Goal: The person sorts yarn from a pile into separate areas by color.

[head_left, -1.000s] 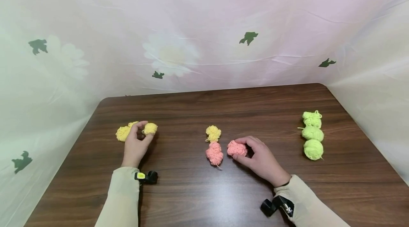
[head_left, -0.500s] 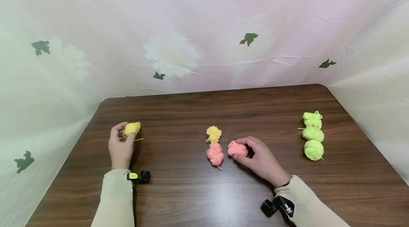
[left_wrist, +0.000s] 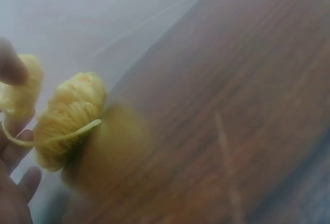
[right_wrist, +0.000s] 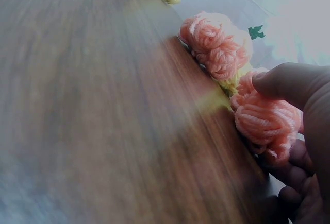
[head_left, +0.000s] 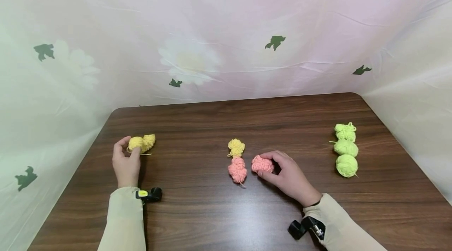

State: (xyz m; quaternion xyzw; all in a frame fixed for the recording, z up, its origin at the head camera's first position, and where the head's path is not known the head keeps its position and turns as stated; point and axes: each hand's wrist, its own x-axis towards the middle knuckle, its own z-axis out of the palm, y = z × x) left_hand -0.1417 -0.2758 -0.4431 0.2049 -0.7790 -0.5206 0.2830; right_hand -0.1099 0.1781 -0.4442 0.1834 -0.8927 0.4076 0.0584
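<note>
In the head view, my left hand holds a yellow yarn ball between thumb and fingers at the table's left. Just right of it lies another yellow yarn ball, a loose strand below it. The left wrist view shows the thumb on the held ball, the other ball beside it. My right hand pinches a pink yarn ball near the middle; its underside is hidden. Left of that, apart, lies a pink yarn ball, with a smaller yellow one behind it.
Several lime-green yarn balls form a column at the right of the brown wooden table. A patterned cloth hangs behind the table and along its sides. Each wrist wears a black camera mount.
My left hand has moved left; one second ago it held a yellow ball farther right, with other yellow yarn to its left. My right hand and the pink balls stay put.
</note>
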